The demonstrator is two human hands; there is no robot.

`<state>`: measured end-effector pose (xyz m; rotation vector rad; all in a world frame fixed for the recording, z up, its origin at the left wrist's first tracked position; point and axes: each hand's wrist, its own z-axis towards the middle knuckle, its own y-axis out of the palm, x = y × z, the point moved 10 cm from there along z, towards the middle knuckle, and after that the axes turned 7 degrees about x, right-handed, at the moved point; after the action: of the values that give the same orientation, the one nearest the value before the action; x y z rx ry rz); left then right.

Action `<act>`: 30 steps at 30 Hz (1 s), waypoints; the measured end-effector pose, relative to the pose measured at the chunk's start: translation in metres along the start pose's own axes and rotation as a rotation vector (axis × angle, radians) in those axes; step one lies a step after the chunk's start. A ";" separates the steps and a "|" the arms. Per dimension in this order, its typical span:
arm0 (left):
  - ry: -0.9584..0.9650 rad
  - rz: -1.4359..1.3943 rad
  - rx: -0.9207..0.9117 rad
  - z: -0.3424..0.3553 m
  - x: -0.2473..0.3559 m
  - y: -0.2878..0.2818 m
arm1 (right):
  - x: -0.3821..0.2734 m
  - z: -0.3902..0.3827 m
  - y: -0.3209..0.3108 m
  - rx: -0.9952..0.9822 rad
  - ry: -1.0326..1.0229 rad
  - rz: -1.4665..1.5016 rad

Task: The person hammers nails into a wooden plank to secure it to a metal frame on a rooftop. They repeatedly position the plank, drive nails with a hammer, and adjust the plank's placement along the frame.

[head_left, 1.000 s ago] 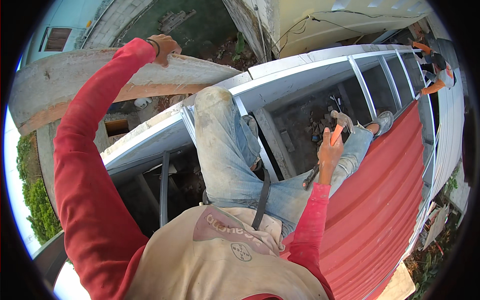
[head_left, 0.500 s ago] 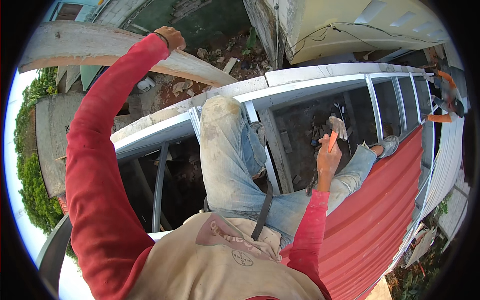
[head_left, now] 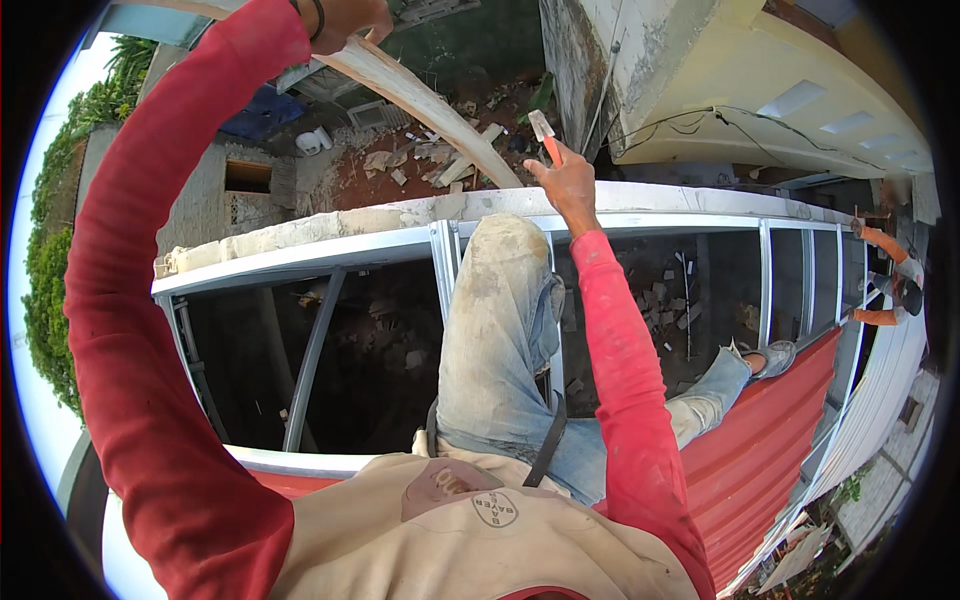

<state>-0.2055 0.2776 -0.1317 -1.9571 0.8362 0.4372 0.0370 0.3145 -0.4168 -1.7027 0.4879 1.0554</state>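
My left hand [head_left: 345, 22] is at the top edge of the view, its fingers curled on the edge of a long, pale wooden plank [head_left: 425, 95]. That plank slants down to the right, its lower end near the concrete wall top. In my right hand [head_left: 570, 190] is a hammer [head_left: 541, 125] with an orange handle, raised beyond the wall top. Its light grey head points up and away from me, beside the plank's lower end. My bent knee in dusty jeans [head_left: 505, 270] sits between the two arms, against the metal frame.
Silvery metal roof beams [head_left: 766, 280] span a dark drop with rubble below. Red corrugated roofing [head_left: 760, 450] lies at the right, under my outstretched foot [head_left: 772, 358]. A concrete wall top [head_left: 400, 215] runs across. Another person [head_left: 895, 275] works at the far right.
My right hand has swung the hammer up and away, from above the frame opening to beyond the wall top. My left hand and the plank are now higher in view, as the view has shifted.
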 end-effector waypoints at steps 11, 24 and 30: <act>-0.062 0.180 -0.031 -0.132 0.029 -0.123 | -0.072 0.030 0.121 -0.186 -0.309 -0.085; -0.222 0.010 0.305 -0.189 -0.005 -0.020 | -0.096 0.049 0.160 -0.172 -0.276 -0.321; -0.371 0.025 0.283 -0.213 -0.019 0.034 | -0.110 0.047 0.173 -0.182 -0.328 -0.334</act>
<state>-0.2501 0.0894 -0.0344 -1.5446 0.6441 0.6374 -0.1690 0.2716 -0.4251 -1.6512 -0.1030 1.1260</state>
